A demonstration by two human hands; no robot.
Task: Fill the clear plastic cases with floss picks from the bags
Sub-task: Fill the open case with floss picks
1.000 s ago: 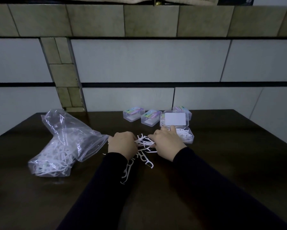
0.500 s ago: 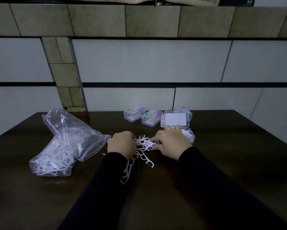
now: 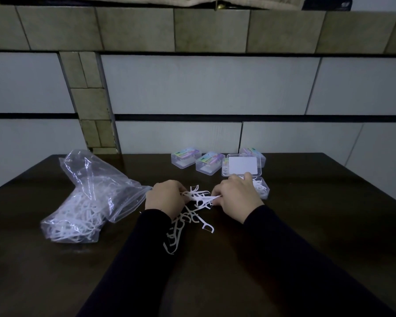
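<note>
Two hands sorted loose floss picks beside an open case on a dark bench.

The left hand [image 3: 166,197] and right hand [image 3: 236,199] each pinched white plastic floss picks [image 3: 198,197] lying left-to-right between them. The open clear plastic case [image 3: 262,189], partly filled, sat just right of the right hand, which had drawn back from it; the clear plastic bag [image 3: 87,197] lay left.

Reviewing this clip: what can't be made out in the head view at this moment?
- Fill level of the open case: the right hand covers most of it.
- Left hand fingertips: curled under, hidden by its back.
- Closed cases' label print: too small.
- Count of picks in the bag: tangled behind crinkled plastic.
</note>
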